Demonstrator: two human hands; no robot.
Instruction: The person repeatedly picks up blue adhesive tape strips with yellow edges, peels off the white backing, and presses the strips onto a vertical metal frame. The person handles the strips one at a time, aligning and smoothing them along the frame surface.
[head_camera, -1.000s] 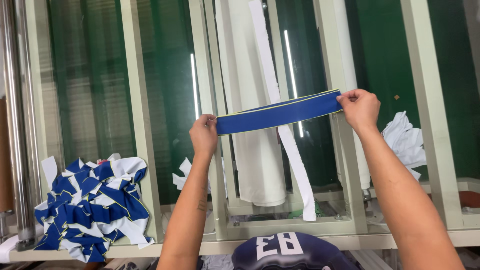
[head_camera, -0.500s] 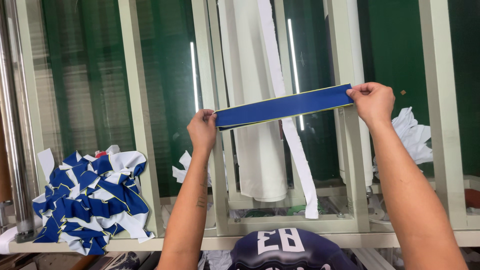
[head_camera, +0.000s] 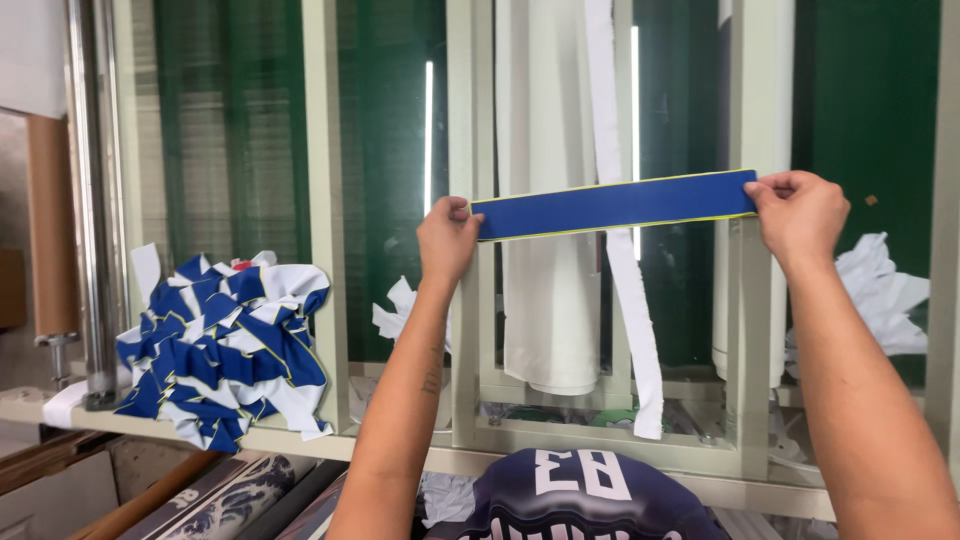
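I hold a long blue fabric strip (head_camera: 612, 204) with a thin yellow edge stretched flat between both hands, raised in front of a pale green frame. My left hand (head_camera: 446, 238) pinches its left end; my right hand (head_camera: 799, 214) pinches its right end, slightly higher. Below my arms lies a dark navy garment (head_camera: 580, 500) with white printed figures.
A heap of blue, white and yellow fabric scraps (head_camera: 225, 340) sits on the ledge at left. White fabric rolls (head_camera: 548, 290) and a hanging white strip (head_camera: 625, 280) stand behind the pale frame posts (head_camera: 325, 220). Crumpled white paper (head_camera: 880, 295) lies at right. A metal pole (head_camera: 92, 200) rises at far left.
Both hands have stayed on the strip, holding it taut, while the view has shifted slightly; the strip now sits a little lower and more to the right in view.
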